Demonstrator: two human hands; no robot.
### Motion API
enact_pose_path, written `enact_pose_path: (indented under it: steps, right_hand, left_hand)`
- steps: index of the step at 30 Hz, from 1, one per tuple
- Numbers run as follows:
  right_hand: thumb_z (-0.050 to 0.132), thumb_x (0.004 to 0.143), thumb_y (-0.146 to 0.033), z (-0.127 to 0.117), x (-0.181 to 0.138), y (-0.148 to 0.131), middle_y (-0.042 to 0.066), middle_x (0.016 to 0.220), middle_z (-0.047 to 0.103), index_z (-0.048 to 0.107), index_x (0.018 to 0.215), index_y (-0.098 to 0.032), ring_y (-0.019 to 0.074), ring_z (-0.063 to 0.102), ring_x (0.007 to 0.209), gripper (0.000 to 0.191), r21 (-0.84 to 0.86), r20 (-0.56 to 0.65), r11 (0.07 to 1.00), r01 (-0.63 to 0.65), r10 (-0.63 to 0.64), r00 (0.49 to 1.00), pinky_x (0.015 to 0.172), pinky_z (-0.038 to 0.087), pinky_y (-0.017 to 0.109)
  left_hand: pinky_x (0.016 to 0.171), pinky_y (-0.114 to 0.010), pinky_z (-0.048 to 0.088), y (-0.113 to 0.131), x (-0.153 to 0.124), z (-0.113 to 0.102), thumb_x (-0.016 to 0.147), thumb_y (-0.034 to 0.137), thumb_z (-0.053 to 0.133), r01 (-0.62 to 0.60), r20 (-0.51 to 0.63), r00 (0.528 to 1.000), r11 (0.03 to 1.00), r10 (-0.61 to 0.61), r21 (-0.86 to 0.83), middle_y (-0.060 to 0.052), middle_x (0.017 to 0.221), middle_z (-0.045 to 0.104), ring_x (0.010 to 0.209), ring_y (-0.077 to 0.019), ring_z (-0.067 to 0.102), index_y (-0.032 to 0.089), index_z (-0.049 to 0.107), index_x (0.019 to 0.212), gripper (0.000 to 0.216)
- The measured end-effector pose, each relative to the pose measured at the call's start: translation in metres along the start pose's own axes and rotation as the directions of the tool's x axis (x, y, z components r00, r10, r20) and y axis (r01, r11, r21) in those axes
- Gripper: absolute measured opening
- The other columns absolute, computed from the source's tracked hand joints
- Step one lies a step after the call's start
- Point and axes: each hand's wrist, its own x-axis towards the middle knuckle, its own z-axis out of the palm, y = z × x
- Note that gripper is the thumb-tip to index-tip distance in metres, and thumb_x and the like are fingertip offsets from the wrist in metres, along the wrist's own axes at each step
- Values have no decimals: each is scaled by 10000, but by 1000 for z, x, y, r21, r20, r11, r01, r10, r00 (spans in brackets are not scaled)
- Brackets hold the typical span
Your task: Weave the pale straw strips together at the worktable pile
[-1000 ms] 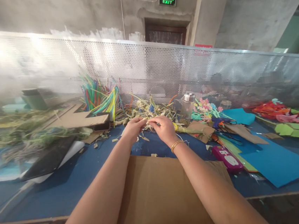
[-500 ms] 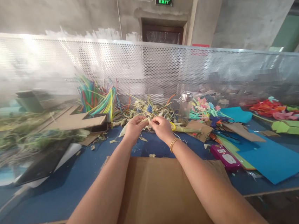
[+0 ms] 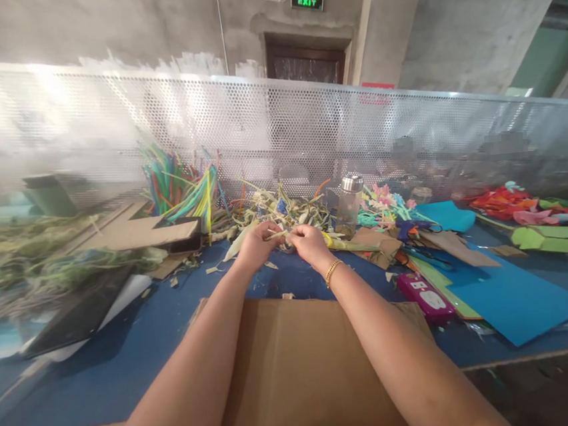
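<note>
My left hand and my right hand are close together over the blue table, fingertips pinched. Between them is a pale, thin strip that looks like dried husk; the fingers partly hide it. Just beyond lies a tangled heap of dried husk pieces with a bit of blue in it. A broad pale husk leaf rests beside my left hand. Near my right hand is something yellow, perhaps a scissor handle. Brown cardboard lies under my forearms.
A clear bottle with a metal lid stands behind my right hand. Colourful pipe cleaners and cut cardboard are at left. A purple power socket block and blue sheets lie right. A perforated metal screen borders the back.
My hands have shifted slightly apart, and more of the pale strip shows between the fingertips. The whole view has moved a little.
</note>
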Motion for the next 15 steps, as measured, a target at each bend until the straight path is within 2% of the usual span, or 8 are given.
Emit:
enact_pose_path:
  steps: [3, 6, 12, 15]
  right_hand:
    - [568, 695, -330, -1, 0, 1, -26, 580, 576, 593, 562, -211, 129, 500, 585, 180, -60, 4, 998, 35, -34, 999, 538, 362, 227]
    - [574, 687, -298, -2, 1, 2, -28, 592, 584, 598, 563, -211, 132, 515, 598, 153, -61, 31, 998, 21, -20, 999, 549, 380, 225]
    - [569, 689, -290, 1, 2, 4, -31, 594, 572, 600, 574, -204, 132, 517, 606, 148, 3, 41, 1000, 30, -30, 999, 570, 390, 228]
    - [556, 709, -291, 2, 2, 4, -22, 621, 571, 591, 573, -201, 134, 512, 632, 166, -28, -2, 997, 77, -77, 997, 605, 392, 236]
  left_hand:
    - [550, -229, 343, -1, 0, -1, 581, 319, 773, 10, -11, 1000, 1000, -10, 17, 22, 613, 588, 564, -121, 497, 189, 608, 791, 298]
    - [561, -230, 349, -3, 0, -2, 617, 294, 742, -37, -7, 999, 998, 37, 55, 20, 637, 603, 570, -121, 501, 195, 602, 792, 246]
    - [568, -241, 356, -4, 0, -3, 639, 244, 692, -86, -48, 994, 972, 98, 219, 19, 632, 611, 592, -147, 525, 220, 624, 775, 154]
    - [571, -245, 346, 0, -1, -4, 658, 250, 679, -122, -58, 988, 946, 146, 300, 24, 615, 588, 597, -153, 511, 234, 643, 802, 149]
